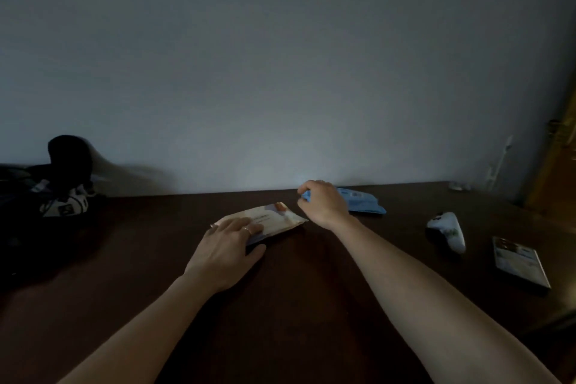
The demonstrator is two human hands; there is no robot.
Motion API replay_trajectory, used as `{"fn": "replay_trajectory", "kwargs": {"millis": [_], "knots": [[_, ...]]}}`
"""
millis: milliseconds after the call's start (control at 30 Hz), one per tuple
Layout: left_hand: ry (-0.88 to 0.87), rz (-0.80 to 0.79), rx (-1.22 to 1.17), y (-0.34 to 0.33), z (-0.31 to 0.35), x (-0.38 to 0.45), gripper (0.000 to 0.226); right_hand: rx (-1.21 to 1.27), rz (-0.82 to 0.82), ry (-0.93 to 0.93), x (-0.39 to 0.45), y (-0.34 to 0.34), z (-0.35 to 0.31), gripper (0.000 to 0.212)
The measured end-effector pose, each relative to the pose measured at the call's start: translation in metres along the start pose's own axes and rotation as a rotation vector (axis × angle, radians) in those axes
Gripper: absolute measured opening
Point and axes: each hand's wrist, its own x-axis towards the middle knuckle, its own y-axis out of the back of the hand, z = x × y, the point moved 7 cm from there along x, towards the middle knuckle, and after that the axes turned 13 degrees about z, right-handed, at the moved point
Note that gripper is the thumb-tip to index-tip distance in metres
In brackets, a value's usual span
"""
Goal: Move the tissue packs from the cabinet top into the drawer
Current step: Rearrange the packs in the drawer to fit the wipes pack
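Note:
Two tissue packs lie on the dark wooden cabinet top (296,284). A cream pack with an orange tab (274,217) sits mid-surface; my left hand (229,246) lies on its near left end, fingers on top and thumb at its front edge. A blue pack (363,200) rests farther back by the wall; my right hand (324,201) is curled over its left end, fingers closed on the edge. Both packs still touch the surface. No drawer shows in the view.
A dark pile of bags and clothing (59,184) fills the left end. On the right lie a white tube-like item (448,231) and a flat box (519,262). A small object (456,186) sits by the wall. A wooden door (558,171) stands at far right.

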Motion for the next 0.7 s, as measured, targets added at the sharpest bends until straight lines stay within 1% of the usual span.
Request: {"fn": "replay_trajectory", "kwargs": {"millis": [67, 100, 200, 300, 400, 467, 633, 700], "knots": [[0.021, -0.057, 0.007, -0.007, -0.004, 0.003, 0.059, -0.09, -0.139, -0.102, 0.004, -0.013, 0.024, 0.045], [0.028, -0.072, 0.018, -0.01, -0.005, 0.003, 0.06, -0.13, -0.183, -0.139, 0.006, -0.018, 0.035, 0.051], [0.047, -0.112, 0.044, -0.017, -0.009, 0.004, 0.064, -0.197, -0.259, -0.19, 0.015, -0.031, 0.051, 0.057], [0.057, -0.139, 0.063, -0.022, -0.011, 0.004, 0.067, -0.234, -0.333, -0.217, 0.019, -0.048, 0.053, 0.061], [0.079, -0.147, 0.076, -0.023, -0.014, 0.005, 0.07, -0.374, -0.277, -0.191, 0.02, -0.053, 0.046, 0.056], [0.089, -0.146, 0.073, -0.024, -0.015, 0.006, 0.07, -0.415, -0.253, -0.151, 0.02, -0.05, 0.039, 0.051], [0.098, -0.135, 0.058, -0.024, -0.015, 0.006, 0.069, -0.407, -0.238, -0.038, 0.006, -0.036, 0.024, 0.04], [0.107, -0.076, 0.072, -0.017, -0.014, 0.006, 0.067, -0.395, -0.22, 0.011, -0.008, -0.03, 0.016, 0.038]]}}
